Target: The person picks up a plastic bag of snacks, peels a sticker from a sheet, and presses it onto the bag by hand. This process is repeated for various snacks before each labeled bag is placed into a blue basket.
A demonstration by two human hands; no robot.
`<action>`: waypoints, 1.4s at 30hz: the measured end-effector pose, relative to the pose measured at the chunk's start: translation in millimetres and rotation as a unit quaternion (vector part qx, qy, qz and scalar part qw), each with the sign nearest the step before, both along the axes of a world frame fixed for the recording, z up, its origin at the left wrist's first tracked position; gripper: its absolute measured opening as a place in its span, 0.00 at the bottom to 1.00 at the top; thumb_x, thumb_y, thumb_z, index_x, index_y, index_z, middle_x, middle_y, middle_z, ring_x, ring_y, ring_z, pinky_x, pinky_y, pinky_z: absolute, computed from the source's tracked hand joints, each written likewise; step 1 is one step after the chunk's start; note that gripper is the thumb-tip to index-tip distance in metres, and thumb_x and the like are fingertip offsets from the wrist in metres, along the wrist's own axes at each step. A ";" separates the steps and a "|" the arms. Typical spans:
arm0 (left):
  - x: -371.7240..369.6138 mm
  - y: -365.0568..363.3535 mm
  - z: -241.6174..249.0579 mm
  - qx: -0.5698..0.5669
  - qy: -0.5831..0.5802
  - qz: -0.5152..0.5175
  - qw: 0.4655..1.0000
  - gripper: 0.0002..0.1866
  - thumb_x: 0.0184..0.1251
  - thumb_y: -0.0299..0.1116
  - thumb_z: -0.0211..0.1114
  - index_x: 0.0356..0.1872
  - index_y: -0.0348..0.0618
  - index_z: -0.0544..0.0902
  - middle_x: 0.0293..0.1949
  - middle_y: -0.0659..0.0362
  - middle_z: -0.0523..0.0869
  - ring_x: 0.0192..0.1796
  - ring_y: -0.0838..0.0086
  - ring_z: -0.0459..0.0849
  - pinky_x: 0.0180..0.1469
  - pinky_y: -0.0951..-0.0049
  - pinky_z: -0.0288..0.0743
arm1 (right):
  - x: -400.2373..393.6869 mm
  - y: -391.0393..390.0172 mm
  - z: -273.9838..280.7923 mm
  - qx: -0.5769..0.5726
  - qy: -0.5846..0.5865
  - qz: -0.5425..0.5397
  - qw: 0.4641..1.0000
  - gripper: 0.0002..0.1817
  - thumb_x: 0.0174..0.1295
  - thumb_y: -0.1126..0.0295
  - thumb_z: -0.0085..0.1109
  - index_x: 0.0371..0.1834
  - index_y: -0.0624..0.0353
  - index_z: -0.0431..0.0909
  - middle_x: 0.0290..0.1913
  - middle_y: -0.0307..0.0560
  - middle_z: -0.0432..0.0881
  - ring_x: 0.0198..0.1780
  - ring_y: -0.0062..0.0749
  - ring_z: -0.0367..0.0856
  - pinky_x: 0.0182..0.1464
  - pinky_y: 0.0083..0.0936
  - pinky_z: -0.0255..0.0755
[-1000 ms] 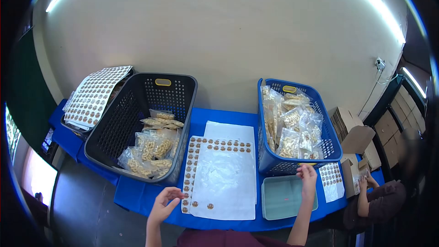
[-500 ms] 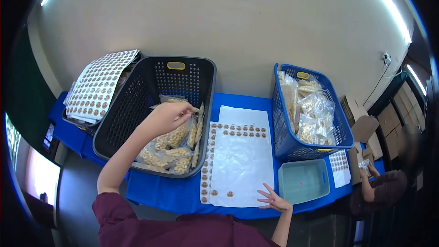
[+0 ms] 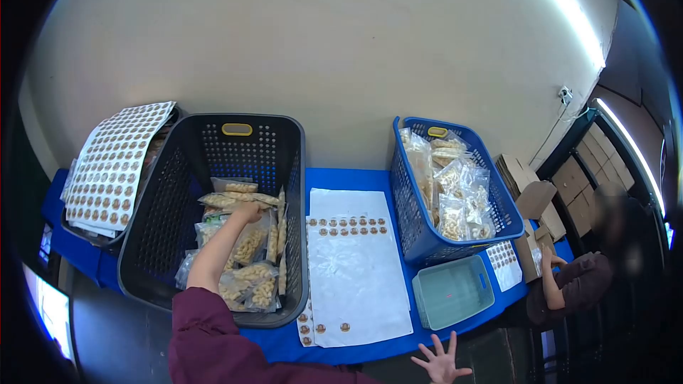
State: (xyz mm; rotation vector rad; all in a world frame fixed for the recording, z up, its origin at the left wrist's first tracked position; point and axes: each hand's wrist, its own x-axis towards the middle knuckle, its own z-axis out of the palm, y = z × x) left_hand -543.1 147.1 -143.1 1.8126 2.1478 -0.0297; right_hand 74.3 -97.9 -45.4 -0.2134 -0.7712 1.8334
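A black basket (image 3: 178, 171) with a yellow-rimmed handle holds clear bags of pale snacks (image 3: 249, 281). My left hand (image 3: 247, 213) reaches down into it, its fingers against the bags and mostly hidden; whether it grips one cannot be made out. My right hand (image 3: 442, 363) is spread with nothing in it, at the table's front edge below the pale green tray (image 3: 455, 291). Between the baskets lies a white sheet (image 3: 359, 277) with rows of round brown stickers along its top and a couple near its bottom.
A blue basket (image 3: 413, 220) full of bagged snacks stands right of the sheet. Sticker sheets (image 3: 114, 163) cover a container at the far left. A small sticker sheet (image 3: 504, 264) lies beside the tray. At the right, a person (image 3: 580, 281) works near cardboard boxes (image 3: 537, 199).
The view has shifted, so the table items sit lower and further left. My left hand has gone deeper among the bags. My right hand has moved off the sheet's corner, its fingers spread wider.
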 end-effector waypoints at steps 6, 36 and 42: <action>3.9 -36.4 -20.7 0.215 -0.160 0.035 0.963 0.14 0.54 0.38 0.57 0.37 0.40 0.79 0.38 0.47 0.80 0.42 0.56 0.79 0.44 0.61 0.72 | 23.4 -26.0 -16.0 -0.091 -0.028 -0.114 0.989 0.62 0.35 0.38 0.64 0.69 0.45 0.32 0.70 0.56 0.38 0.68 0.54 0.45 0.63 0.57 0.45; -61.8 -80.7 -54.8 0.387 -0.030 0.377 0.841 0.15 0.54 0.31 0.57 0.41 0.34 0.72 0.41 0.48 0.76 0.45 0.54 0.75 0.44 0.61 0.69 | 39.2 -7.5 -25.3 -0.245 0.031 -0.321 0.914 0.22 0.63 0.54 0.44 0.56 0.54 0.66 0.52 0.41 0.72 0.47 0.28 0.71 0.48 0.30 0.64; -80.3 -62.3 -69.2 0.352 -0.090 0.345 0.865 0.14 0.48 0.29 0.60 0.35 0.32 0.75 0.41 0.44 0.76 0.45 0.52 0.75 0.47 0.61 0.68 | 40.0 -7.2 -36.6 -0.269 0.081 -0.304 0.910 0.20 0.62 0.55 0.45 0.52 0.54 0.69 0.50 0.40 0.74 0.45 0.28 0.72 0.48 0.30 0.63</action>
